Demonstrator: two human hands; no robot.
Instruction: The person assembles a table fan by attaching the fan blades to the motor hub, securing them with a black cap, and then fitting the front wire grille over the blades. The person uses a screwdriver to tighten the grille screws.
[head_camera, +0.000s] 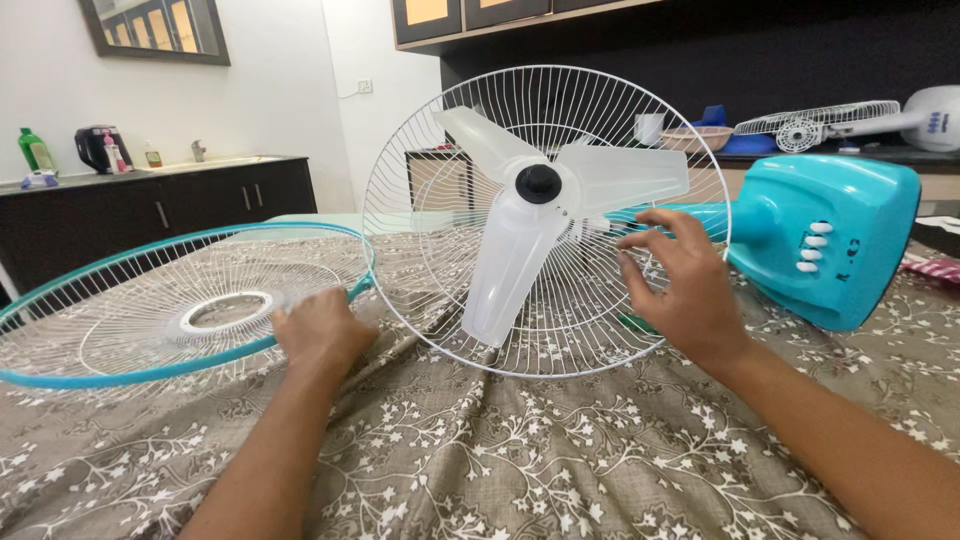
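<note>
**Fan in pieces on the bed: light wire, easy to bend**

The person has a pedestal fan lying sideways on a floral bedspread (560, 450). The rear guard (420, 150) stands upright on its edge with the translucent blade (510, 270) and black hub cap (538, 183) still mounted; the teal motor housing (840, 235) lies behind it to the right. The right hand (680, 290) is spread open, fingertips against the guard's wires near the rim. The left hand (318, 335) is curled loosely at the teal rim of the front guard (120, 365), which rests nearly flat at left; whether it actually grips the rim can't be told.

Both guards look light and springy (thin wire probably bends if squeezed mid-span), so the outer ring is likely the safest hold. The blade seems stiff plastic, smooth, probably crackable at the tips. The motor end is likely the heavy part.
</note>
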